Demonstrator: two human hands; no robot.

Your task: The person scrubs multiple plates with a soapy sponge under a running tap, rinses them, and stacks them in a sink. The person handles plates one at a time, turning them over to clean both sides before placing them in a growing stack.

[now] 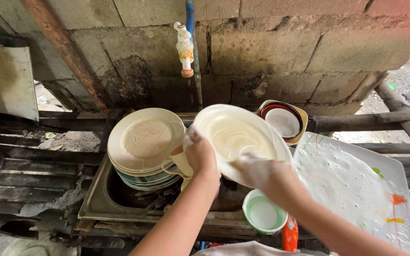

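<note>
My left hand (pixel 200 154) grips the left rim of a cream plate (pixel 238 135), tilted up over the metal sink (pixel 101 199). The right hand (pixel 257 171), covered in suds, presses on the plate's lower face; whether it holds a sponge I cannot tell. A stack of cream plates (pixel 145 140) leans in the sink just left of my left hand, with a mug (pixel 180 163) beside it.
A plastic tap (pixel 184 50) sticks out of the block wall above. A soapy white rectangular tray (pixel 357 189) lies at right, a small green-rimmed bowl (pixel 264 213) below the plate, stacked bowls (pixel 283 121) behind. Dark wooden slats (pixel 29 175) run at left.
</note>
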